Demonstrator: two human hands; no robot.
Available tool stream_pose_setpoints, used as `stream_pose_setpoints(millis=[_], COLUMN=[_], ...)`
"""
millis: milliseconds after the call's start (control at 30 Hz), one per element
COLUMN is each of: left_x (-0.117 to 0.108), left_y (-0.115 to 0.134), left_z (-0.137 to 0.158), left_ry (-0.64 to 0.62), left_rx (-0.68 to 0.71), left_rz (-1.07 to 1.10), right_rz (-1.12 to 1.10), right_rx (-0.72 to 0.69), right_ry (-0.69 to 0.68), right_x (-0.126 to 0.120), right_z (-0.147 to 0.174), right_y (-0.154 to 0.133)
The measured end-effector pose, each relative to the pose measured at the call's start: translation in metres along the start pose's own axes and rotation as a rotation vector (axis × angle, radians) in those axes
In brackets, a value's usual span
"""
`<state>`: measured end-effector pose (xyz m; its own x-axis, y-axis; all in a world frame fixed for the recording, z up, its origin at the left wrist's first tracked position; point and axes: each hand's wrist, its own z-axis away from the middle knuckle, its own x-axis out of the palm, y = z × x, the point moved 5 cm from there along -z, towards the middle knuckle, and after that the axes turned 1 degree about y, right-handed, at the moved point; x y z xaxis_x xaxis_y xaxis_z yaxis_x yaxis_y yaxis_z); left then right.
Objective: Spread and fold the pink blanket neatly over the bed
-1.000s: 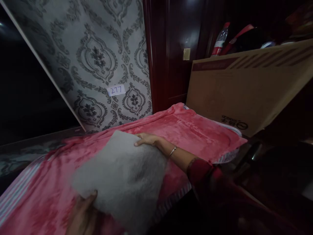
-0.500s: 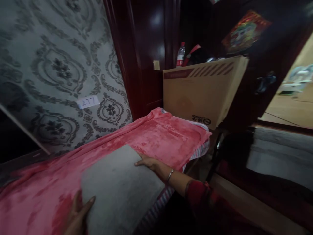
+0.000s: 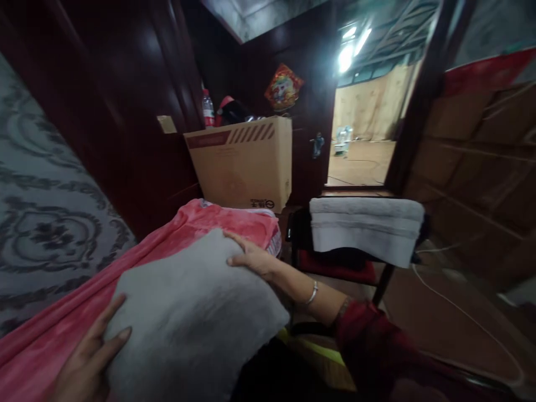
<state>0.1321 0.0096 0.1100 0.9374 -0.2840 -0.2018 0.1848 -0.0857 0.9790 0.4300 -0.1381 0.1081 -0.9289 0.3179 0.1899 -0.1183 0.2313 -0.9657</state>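
Observation:
A folded grey towel (image 3: 192,318) with a soft, fuzzy surface is held out flat between my two hands. My left hand (image 3: 94,352) grips its left edge, the thumb lying on top and the other fingers partly hidden. At the far right edge, my right hand (image 3: 253,259) pinches the towel, thumb above and fingers along the rim; a silver bangle circles that wrist. Behind and to the left of the towel spreads a pink plush blanket (image 3: 205,220) on a bed.
A big cardboard box (image 3: 238,167) stands beyond the bed, with a plastic bottle (image 3: 208,110) behind its top edge. To the right is a chair with a light grey towel (image 3: 364,223) over its backrest. A doorway opens behind it, and a white cable (image 3: 456,312) runs across the floor.
My view has swung right, bringing the chair and doorway fully into sight. Both hands have carried the grey towel along, and it now appears lifted off the blanket toward me.

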Motion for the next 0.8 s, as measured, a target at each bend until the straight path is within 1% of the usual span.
stream_pose_setpoints(millis=[33,67,167,200,300,400,467,533,633,700,800], left_x=[0.033,0.066,0.159,0.191,0.285,0.371,0.420,0.460,0.504,0.522,0.538], left_y=[0.015,0.032,0.082,0.097,0.138,0.171,0.186,0.196,0.200,0.197,0.188], left_z=[-0.004,-0.006,-0.011,-0.011,-0.006,0.004,0.013,0.023,0.035,0.039,0.037], left_ry=[-0.104,-0.198,-0.326,-0.391,-0.613,-0.759,-0.838,-0.893,-0.942,-0.936,-0.878], left_rx=[-0.031,-0.028,0.107,0.139,0.189,0.215,0.232,0.234,0.214,0.212,0.240], left_rz=[0.077,0.140,0.307,0.357,0.457,0.443,0.426,0.416,0.381,0.341,0.241], right_rz=[0.010,0.024,0.066,0.088,0.204,0.330,0.390,0.431,0.463,0.473,0.480], right_rx=[-0.034,-0.071,-0.154,-0.170,-0.235,-0.282,-0.313,-0.333,-0.340,-0.315,-0.246], right_ry=[0.072,0.153,0.354,0.409,0.586,0.728,0.820,0.899,0.988,1.044,1.133], right_x=[-0.024,-0.048,-0.113,-0.133,-0.196,-0.262,-0.305,-0.340,-0.377,-0.391,-0.405], right_z=[0.013,0.027,0.075,0.090,0.133,0.168,0.187,0.204,0.220,0.226,0.228], right_y=[-0.019,-0.037,-0.087,-0.100,-0.133,-0.157,-0.170,-0.179,-0.182,-0.175,-0.158])
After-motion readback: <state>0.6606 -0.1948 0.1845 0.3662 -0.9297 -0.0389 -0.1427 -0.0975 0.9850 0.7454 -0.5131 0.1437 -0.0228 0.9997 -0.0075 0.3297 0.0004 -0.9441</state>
